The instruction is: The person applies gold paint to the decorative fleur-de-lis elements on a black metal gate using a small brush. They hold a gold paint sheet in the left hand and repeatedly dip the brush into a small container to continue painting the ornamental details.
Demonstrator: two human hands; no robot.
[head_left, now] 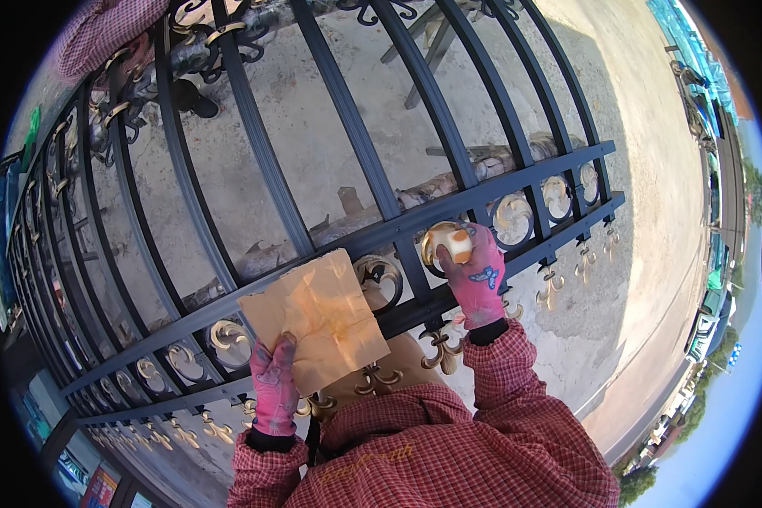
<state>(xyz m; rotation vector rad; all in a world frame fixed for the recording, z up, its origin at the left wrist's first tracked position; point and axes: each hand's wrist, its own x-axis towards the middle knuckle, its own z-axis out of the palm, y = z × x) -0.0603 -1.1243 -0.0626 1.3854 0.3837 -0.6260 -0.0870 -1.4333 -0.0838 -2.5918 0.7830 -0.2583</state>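
My left hand [274,381], in a pink glove, grips the lower left edge of a square piece of brown cardboard [322,317] stained with golden paint. The cardboard lies over the rails of a dark metal fence panel [347,220]. In my right hand [476,279], also pink-gloved with a blue patch on its back, is a small rounded white pad [458,245] with a tan stain. The pad is at a gold-coloured scroll ornament [434,245] between the two rails; my fingers partly hide both. Left of it, another scroll [379,279] looks mostly dark.
Gold fleur-de-lis tips [440,351] stick out along the panel's near edge. More gold scrolls [512,216] line the rails. Logs [436,190] lie beneath the panel on concrete ground [313,152]. At the far left, another person's checked sleeve [106,34] reaches over the bars.
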